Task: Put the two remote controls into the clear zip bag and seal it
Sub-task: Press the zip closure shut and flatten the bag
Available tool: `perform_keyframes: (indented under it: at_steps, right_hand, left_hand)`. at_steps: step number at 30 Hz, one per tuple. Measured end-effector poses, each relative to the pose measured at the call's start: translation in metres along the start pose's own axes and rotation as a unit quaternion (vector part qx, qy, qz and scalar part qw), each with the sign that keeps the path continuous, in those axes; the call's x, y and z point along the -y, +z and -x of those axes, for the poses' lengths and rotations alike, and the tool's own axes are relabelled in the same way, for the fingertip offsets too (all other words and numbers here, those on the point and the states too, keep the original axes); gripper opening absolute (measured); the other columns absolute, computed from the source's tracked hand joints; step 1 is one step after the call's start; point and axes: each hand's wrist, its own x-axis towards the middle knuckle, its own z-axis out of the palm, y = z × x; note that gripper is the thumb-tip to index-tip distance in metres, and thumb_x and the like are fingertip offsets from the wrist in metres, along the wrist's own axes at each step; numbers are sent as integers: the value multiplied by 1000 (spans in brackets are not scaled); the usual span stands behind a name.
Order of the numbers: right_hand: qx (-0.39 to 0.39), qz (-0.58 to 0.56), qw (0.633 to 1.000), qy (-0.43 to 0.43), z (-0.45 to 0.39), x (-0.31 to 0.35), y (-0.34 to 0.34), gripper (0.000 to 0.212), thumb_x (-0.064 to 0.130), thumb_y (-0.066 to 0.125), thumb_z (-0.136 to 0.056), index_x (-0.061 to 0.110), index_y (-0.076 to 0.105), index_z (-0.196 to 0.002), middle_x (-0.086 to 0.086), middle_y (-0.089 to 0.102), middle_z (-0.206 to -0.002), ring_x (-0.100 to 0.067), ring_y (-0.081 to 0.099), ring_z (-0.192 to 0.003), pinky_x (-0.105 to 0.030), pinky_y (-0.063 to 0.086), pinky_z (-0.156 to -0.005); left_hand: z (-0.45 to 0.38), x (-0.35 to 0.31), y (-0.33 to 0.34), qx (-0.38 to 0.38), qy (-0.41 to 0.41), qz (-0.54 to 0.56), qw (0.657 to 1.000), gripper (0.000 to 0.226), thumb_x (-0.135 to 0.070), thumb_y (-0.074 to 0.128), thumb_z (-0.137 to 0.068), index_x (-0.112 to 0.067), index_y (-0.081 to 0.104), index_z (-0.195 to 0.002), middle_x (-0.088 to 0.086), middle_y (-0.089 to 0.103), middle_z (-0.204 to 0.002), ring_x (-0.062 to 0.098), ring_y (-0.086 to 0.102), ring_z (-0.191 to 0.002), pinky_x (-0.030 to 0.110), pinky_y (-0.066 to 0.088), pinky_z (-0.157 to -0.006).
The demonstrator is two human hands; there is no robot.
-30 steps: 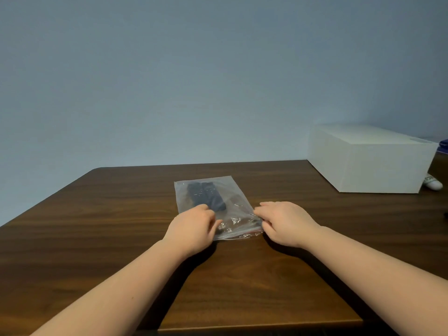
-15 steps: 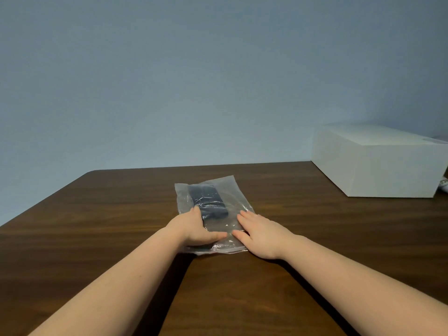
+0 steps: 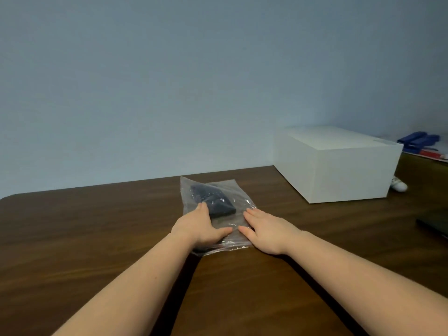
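The clear zip bag (image 3: 238, 198) lies flat on the dark wooden table (image 3: 97, 226), its zip edge nearest me. Dark remote controls (image 3: 213, 201) show through the plastic in the bag's far half; I cannot separate them into two. My left hand (image 3: 200, 226) rests palm down on the bag's near left part, fingers apart, thumb pointing right. My right hand (image 3: 265, 230) lies flat on the bag's near right part, fingers spread. Neither hand grips anything. The hands hide part of the zip edge.
A white box (image 3: 339, 166) stands at the back right of the table. A small white object (image 3: 398, 185) lies beside its right end. Blue and red items (image 3: 419, 141) sit behind it. A dark flat object (image 3: 434, 225) lies at the right edge.
Both hands left the bag's near zip edge and moved forward onto the bag, now flat on it. The view has shifted left, so the white box appears further right.
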Motion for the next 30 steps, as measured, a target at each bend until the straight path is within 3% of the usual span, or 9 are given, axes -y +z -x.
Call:
perform_keyframes:
  at_steps: [9, 12, 17, 20, 24, 30]
  right_hand:
    - [-16, 18, 993, 112, -29, -91, -16, 56, 47, 29, -98, 11, 36, -141, -8, 38, -149, -23, 36, -134, -39, 33, -110]
    - [-75, 38, 985, 149, -39, -108, -17, 44, 35, 33, -100, 6, 46, -130, -12, 49, -136, -27, 47, -122, -38, 39, -102]
    - [-121, 81, 977, 156, -54, -114, -8, 32, 20, 39, -97, 5, 51, -124, -12, 53, -127, -26, 46, -118, -35, 38, -98]
    - [-157, 75, 974, 142, -59, -115, -2, 36, 27, 35, -99, 6, 54, -120, -11, 57, -124, -25, 48, -115, -35, 38, -98]
    - [-146, 38, 979, 135, -60, -107, -1, 43, 39, 31, -98, 11, 57, -117, -8, 61, -121, -25, 54, -110, -38, 43, -93]
    - [-141, 0, 982, 128, -54, -99, 4, 46, 44, 32, -97, 15, 49, -128, -3, 53, -136, -23, 49, -123, -37, 42, -92]
  left_hand:
    - [-90, -77, 28, 6, 49, -9, 999, 103, -71, 54, -67, -9, 22, -142, 10, 34, -149, 31, 44, -127, 44, 42, -102]
    - [-117, -103, 36, 9, 72, -20, 997, 108, -72, 51, -69, -5, 13, -145, 13, 25, -153, 32, 35, -134, 45, 35, -108]
    - [-137, -116, 46, -19, 78, -12, 997, 107, -75, 47, -67, -2, 23, -141, 12, 37, -147, 32, 39, -130, 46, 38, -104]
    - [-126, -107, 44, -29, 45, -40, 998, 100, -73, 41, -73, -7, 18, -144, 6, 26, -153, 31, 36, -133, 46, 46, -92]
    - [-107, -93, 38, -60, 25, -65, 996, 97, -74, 35, -78, -11, 9, -147, 2, 10, -158, 27, 38, -133, 43, 49, -87]
    - [-80, -77, 40, -141, 53, -57, 987, 77, -58, 39, -86, -14, 19, -145, 2, 24, -155, 24, 45, -126, 40, 50, -86]
